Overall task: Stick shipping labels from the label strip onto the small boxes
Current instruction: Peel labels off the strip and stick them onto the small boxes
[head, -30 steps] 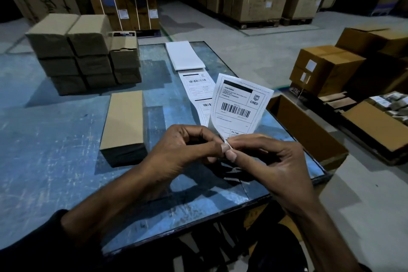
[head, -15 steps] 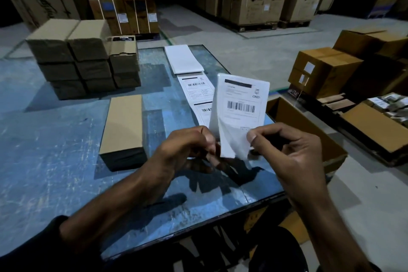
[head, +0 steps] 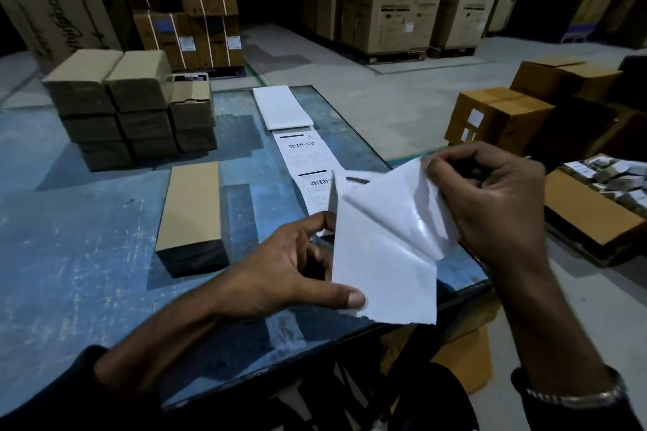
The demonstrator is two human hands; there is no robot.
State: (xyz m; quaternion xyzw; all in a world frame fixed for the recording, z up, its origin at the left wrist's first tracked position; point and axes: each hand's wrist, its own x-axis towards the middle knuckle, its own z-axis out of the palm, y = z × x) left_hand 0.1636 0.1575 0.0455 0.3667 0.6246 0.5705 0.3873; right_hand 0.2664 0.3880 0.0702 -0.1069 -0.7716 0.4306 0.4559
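**boxguy:** Peeling a label (head: 395, 217) off its backing sheet (head: 381, 276) right now, above the near right corner of the table (head: 70, 238). The right hand (head: 490, 206) pinches the lifted corner of the label up top; its shiny underside curls toward the camera. The left hand (head: 290, 273) clamps the backing's lower left edge, thumb on top and fingers behind.

**tapequeen:** Where's the rest of the labels?

**boxguy:** The label strip (head: 308, 164) lies flat on the table just past the hands, two printed barcode labels showing, running back to a blank white folded stack (head: 282, 107) at the far edge.

**tapequeen:** And the boxes?

**boxguy:** One long small box (head: 192, 206) lies alone just left of the strip, near the left hand but not touching it, top bare. Behind it at far left sits a stack of boxes (head: 129, 105), three layers high. An open carton (head: 595, 220) sits on the floor to the right, and big cartons (head: 402, 10) stand on pallets way in the back.
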